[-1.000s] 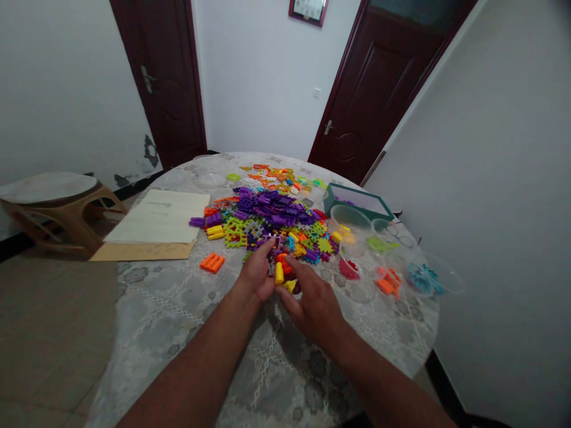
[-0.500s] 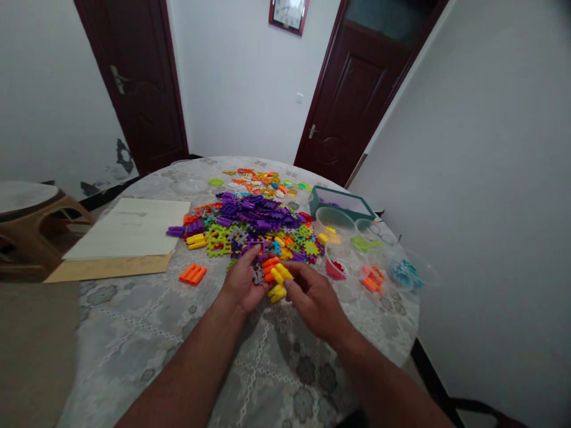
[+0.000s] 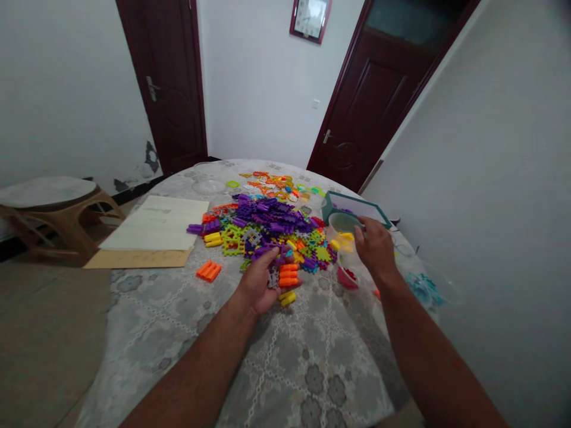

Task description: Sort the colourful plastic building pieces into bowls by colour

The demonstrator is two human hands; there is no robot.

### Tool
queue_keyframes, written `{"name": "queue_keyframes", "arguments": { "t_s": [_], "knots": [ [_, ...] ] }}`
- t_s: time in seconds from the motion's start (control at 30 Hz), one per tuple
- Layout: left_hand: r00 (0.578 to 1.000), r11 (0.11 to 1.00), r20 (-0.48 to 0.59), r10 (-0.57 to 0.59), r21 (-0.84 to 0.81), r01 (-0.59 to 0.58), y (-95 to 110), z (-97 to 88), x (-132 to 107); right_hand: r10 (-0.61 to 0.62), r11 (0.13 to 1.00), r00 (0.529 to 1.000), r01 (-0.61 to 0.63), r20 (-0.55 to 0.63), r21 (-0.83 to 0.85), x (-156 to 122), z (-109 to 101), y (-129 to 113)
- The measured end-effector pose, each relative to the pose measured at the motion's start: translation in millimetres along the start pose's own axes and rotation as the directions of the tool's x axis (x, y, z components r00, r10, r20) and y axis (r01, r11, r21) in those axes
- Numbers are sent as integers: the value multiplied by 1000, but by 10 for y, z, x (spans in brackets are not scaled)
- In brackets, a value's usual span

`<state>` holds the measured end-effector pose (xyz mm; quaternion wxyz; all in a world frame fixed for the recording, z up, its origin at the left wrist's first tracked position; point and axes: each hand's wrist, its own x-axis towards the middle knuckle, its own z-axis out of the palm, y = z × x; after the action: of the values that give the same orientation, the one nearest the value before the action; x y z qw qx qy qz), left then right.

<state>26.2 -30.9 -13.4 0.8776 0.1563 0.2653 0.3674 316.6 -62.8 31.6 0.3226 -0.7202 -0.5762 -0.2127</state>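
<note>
The right hand has swung from pile to bowl, its fingers' grip unclear, while the left hand clasps orange sticks in curled fingers.

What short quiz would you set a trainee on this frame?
1. True or false: the right hand is at the rim of the clear cup holding yellow pieces.
2. What lies on the table left of the pile of pieces? A) paper sheet B) laptop C) plate
3. Fill in: beside the left hand lies a stack of bars coloured ___.
Key: 1 true; 2 A; 3 orange.
</note>
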Motion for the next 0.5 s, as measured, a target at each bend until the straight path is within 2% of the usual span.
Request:
{"name": "queue_keyframes", "arguments": {
  "t_s": [0.1, 0.17, 0.27, 0.37, 0.5],
  "knots": [
    [1000, 1000, -10, 6, 19, -6, -4, -3, 6, -86, 965, 989, 53, 118, 256, -328, -119, -473],
    [1000, 1000, 7, 11, 18, -11, -9, -7, 16, -206, 915, 955, 111, 214, 387, -621, -173, -835],
    [998, 1000, 64, 3, -15, -2, -16, -2, 31, -303, 892, 923, 187, 236, 412, -977, -155, -1233],
    [997, 1000, 79, 6, -19, -5, -9, 33, 21, -265, 917, 931, 163, 252, 364, -1114, -82, -1370],
    [1000, 999, 12, 0, 46, -1, 14, 100, -22, -261, 907, 926, 139, 272, 397, -1110, -68, -1358]
  ]
}}
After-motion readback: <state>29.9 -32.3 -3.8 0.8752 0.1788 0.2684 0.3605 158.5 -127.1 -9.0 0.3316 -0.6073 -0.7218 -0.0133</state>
